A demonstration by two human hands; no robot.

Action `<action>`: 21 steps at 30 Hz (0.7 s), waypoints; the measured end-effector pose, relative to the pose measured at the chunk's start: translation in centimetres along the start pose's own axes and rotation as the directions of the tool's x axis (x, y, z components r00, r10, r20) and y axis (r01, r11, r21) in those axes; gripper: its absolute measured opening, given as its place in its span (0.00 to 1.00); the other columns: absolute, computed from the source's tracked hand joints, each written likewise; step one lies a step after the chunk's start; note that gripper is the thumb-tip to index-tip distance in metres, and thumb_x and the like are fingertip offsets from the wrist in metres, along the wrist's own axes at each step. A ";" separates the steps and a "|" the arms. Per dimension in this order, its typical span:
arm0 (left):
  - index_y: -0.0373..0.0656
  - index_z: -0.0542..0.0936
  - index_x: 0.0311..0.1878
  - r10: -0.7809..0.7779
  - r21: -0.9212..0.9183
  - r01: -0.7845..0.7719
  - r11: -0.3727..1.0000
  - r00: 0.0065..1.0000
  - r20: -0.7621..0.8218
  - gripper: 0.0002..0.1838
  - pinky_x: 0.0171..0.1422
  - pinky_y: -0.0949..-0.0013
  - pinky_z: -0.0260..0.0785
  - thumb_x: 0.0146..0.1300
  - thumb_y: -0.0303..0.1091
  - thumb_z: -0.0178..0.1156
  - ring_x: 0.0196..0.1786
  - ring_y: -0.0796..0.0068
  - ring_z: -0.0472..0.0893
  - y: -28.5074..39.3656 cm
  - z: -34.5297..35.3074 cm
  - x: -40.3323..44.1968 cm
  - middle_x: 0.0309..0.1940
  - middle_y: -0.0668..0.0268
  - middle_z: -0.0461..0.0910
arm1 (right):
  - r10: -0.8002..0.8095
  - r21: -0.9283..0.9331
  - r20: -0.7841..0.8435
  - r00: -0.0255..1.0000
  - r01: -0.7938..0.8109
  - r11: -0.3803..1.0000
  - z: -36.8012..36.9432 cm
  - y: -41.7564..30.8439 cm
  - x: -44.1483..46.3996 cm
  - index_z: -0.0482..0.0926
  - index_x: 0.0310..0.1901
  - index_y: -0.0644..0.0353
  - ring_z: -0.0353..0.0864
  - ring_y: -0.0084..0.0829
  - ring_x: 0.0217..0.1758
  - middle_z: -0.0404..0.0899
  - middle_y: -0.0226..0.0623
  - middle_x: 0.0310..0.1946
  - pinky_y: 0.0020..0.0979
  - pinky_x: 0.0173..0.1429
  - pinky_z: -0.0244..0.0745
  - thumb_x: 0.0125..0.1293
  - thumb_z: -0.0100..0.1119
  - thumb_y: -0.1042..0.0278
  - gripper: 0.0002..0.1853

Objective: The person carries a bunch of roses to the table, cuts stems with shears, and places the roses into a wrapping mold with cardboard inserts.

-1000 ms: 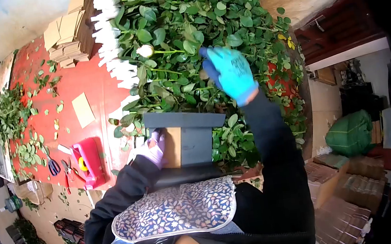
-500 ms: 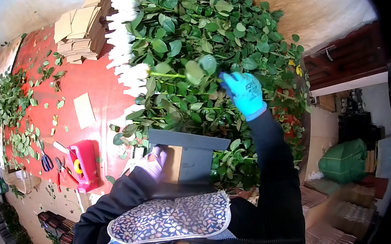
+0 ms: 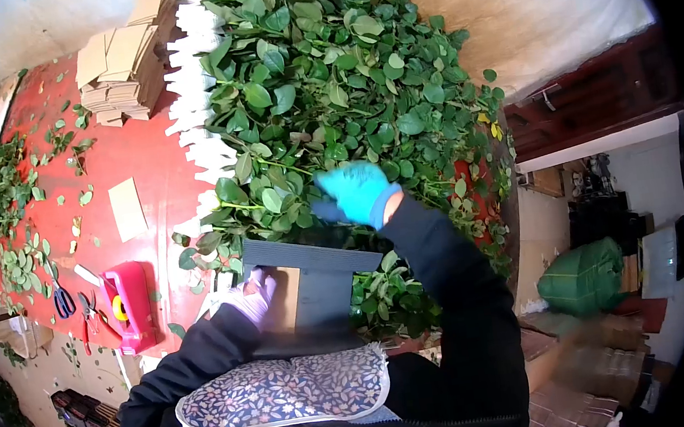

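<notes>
My left hand (image 3: 256, 297), in a lilac glove, lies against a brown cardboard sheet (image 3: 286, 299) set in a dark grey stand (image 3: 326, 288). Its fingers look stretched along the cardboard's left edge, partly hidden. My right hand (image 3: 357, 193), in a light blue glove with darker fingertips, is over the near part of a big pile of leafy rose stems (image 3: 360, 83). Its fingers point left and are smeared, so I cannot make out whether they hold a stem. White-wrapped flower heads (image 3: 200, 103) line the left side of the pile.
On the red table (image 3: 164, 227) are a cardboard stack (image 3: 120, 78), a single card (image 3: 127, 210), a pink tape dispenser (image 3: 130, 308), red-handled pruners (image 3: 95, 321), scissors (image 3: 62, 299) and scattered leaves. A green bundle (image 3: 580, 278) stands at right.
My right hand has moved left and nearer my body, toward the stand. The white rose that lay across the pile's left part no longer shows there. My left hand stays at the cardboard; the view shifted slightly.
</notes>
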State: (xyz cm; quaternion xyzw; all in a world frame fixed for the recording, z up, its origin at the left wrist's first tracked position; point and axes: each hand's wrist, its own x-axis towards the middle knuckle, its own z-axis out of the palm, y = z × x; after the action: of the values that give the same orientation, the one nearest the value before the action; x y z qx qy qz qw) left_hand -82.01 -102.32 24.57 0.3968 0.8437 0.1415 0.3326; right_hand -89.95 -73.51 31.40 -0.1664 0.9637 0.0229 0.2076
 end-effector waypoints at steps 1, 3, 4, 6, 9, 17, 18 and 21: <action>0.35 0.68 0.62 0.031 0.011 -0.030 0.999 0.998 -0.056 0.39 0.58 0.55 0.73 0.50 0.44 0.72 0.55 0.47 0.77 -0.7 1.0 0.4 0.58 0.46 0.68 | -0.037 0.015 -0.192 0.981 0.040 0.999 -0.3 0.6 0.8 0.76 0.49 0.60 0.83 0.46 0.40 0.83 0.44 0.38 0.47 0.44 0.76 0.64 0.57 0.41 0.26; 0.38 0.68 0.62 0.052 0.038 -0.047 0.998 0.990 -0.132 0.38 0.57 0.55 0.73 0.50 0.44 0.72 0.54 0.47 0.78 -0.8 1.5 0.4 0.58 0.47 0.68 | -0.019 0.098 -0.330 0.944 0.054 0.994 0.3 1.8 3.3 0.76 0.52 0.59 0.83 0.46 0.45 0.82 0.46 0.44 0.46 0.49 0.75 0.65 0.55 0.41 0.28; 0.38 0.68 0.62 0.048 0.043 -0.043 0.998 0.990 -0.130 0.38 0.57 0.55 0.73 0.50 0.44 0.72 0.54 0.47 0.78 -0.6 1.3 0.3 0.58 0.47 0.68 | 0.025 0.179 -0.317 0.948 0.034 0.983 1.5 2.2 4.6 0.75 0.55 0.59 0.82 0.44 0.48 0.81 0.47 0.48 0.46 0.53 0.75 0.66 0.53 0.41 0.28; 0.38 0.68 0.62 0.006 0.065 -0.001 0.998 0.997 -0.071 0.38 0.56 0.55 0.73 0.50 0.44 0.72 0.53 0.48 0.78 -0.1 0.2 -0.1 0.58 0.48 0.68 | -0.006 0.159 -0.274 0.962 0.051 0.986 4.3 2.2 6.6 0.76 0.56 0.61 0.81 0.49 0.46 0.81 0.49 0.43 0.44 0.52 0.75 0.65 0.56 0.46 0.27; 0.38 0.68 0.62 -0.022 0.037 0.023 0.999 0.999 -0.028 0.38 0.55 0.55 0.74 0.50 0.44 0.72 0.53 0.50 0.79 0.4 -0.5 -0.1 0.58 0.49 0.69 | -0.066 0.081 -0.147 0.987 0.079 0.994 6.0 -0.5 6.0 0.79 0.51 0.58 0.81 0.46 0.48 0.81 0.46 0.45 0.44 0.55 0.75 0.67 0.52 0.48 0.23; 0.37 0.68 0.62 -0.021 0.048 0.022 0.999 0.999 -0.032 0.38 0.55 0.56 0.74 0.50 0.43 0.72 0.55 0.51 0.78 0.6 -0.3 -0.2 0.61 0.48 0.67 | -0.192 0.157 -0.163 0.968 0.218 0.963 5.9 -1.3 3.3 0.80 0.35 0.57 0.83 0.50 0.35 0.82 0.46 0.30 0.46 0.43 0.78 0.67 0.52 0.51 0.17; 0.37 0.68 0.63 -0.023 0.082 0.026 0.996 0.999 -0.034 0.39 0.56 0.56 0.74 0.50 0.43 0.72 0.56 0.51 0.78 0.1 0.6 0.0 0.61 0.48 0.66 | -0.185 0.249 -0.326 0.927 0.273 0.929 5.6 -0.2 4.0 0.81 0.36 0.56 0.83 0.50 0.35 0.82 0.47 0.31 0.47 0.43 0.77 0.67 0.53 0.52 0.16; 0.38 0.68 0.63 0.016 -0.021 -0.021 1.000 0.972 -0.233 0.40 0.56 0.56 0.74 0.48 0.42 0.73 0.55 0.50 0.78 -2.4 4.9 0.3 0.61 0.48 0.66 | -0.038 0.171 -0.502 0.864 0.142 0.975 2.9 2.1 4.7 0.79 0.47 0.57 0.81 0.49 0.38 0.81 0.47 0.37 0.46 0.43 0.76 0.62 0.58 0.61 0.14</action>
State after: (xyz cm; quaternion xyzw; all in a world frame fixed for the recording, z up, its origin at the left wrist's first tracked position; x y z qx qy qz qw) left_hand -80.23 -103.76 19.58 0.3814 0.8714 0.2000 0.2348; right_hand -93.54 -72.71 26.83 -0.1896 0.9730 -0.1282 -0.0300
